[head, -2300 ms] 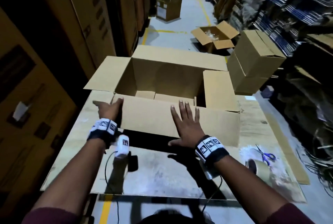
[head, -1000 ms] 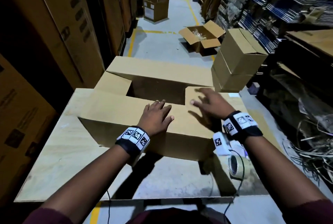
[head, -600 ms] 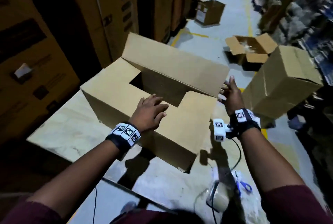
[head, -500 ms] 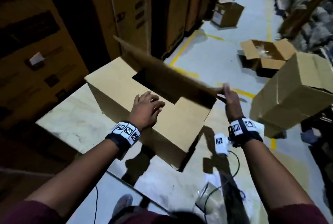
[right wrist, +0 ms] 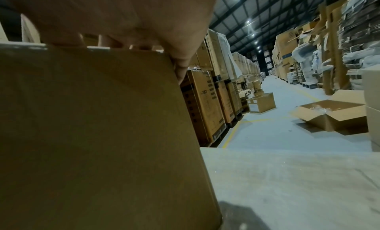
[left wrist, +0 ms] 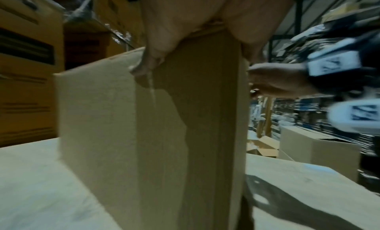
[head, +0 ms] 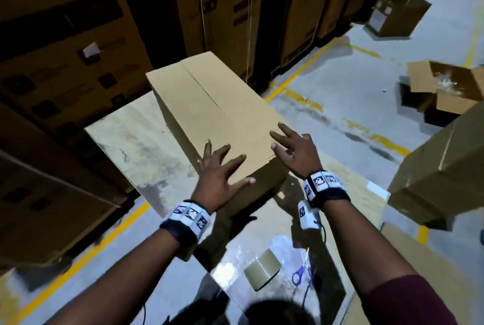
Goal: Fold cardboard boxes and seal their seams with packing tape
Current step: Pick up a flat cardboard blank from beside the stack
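Note:
A brown cardboard box stands on the pale worktable, its top flaps folded down so that a seam runs along the middle. My left hand lies flat with spread fingers on the near end of the top. My right hand rests with straight fingers on the near right corner. The left wrist view shows the box side with my palm over its top edge. In the right wrist view my fingers lie on the box top. A roll of packing tape lies on the table near me.
Blue-handled scissors lie beside the tape roll. Tall printed cartons line the left. An open box sits on the aisle floor, a closed box stands at the right, another farther back.
The far flap has come down and the box top is now closed. My right hand moved from that flap's edge onto the top, and my left hand has spread flat.

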`<state>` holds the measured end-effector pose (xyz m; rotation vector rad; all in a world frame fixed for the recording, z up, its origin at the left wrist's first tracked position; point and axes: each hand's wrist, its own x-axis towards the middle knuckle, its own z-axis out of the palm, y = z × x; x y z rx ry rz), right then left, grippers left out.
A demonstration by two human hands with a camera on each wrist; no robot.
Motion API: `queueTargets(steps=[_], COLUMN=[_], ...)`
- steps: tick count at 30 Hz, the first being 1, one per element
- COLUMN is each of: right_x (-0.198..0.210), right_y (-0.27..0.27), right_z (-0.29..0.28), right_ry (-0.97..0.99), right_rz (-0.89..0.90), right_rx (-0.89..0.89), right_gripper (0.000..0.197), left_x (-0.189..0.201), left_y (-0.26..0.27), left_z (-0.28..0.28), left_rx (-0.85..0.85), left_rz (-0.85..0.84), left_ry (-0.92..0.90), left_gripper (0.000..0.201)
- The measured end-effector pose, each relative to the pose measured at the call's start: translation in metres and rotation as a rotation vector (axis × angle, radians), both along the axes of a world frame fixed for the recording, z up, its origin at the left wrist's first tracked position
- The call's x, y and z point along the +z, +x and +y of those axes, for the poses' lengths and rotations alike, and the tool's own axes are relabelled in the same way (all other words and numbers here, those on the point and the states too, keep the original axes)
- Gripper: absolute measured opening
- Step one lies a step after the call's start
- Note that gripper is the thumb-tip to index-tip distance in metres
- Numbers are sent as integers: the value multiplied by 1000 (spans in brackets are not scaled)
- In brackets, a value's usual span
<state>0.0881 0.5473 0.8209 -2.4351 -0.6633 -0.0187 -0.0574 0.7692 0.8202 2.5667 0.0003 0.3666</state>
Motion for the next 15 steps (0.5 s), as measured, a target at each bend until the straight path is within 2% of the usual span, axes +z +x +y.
queueTargets(steps=[3, 6, 11, 15], right_x=[-17, -19, -37, -40], right_y=[-27, -73, -98, -97], right_z=[4, 12, 18, 28], right_ry=[-18, 11, -19, 22], right_rz=[-52, -132, -84, -73], right_rx=[-104, -174, -140, -230], right_gripper=[50, 58, 81, 92], left_x=[7, 9, -6, -5], left_y=[4, 7, -1, -2], left_z=[39, 69, 55, 39], left_rx=[-108, -100, -8, 39], left_rz=[16, 59, 7, -46], left_ry=[-22, -56, -142, -9], left_gripper=[69, 52, 42, 44])
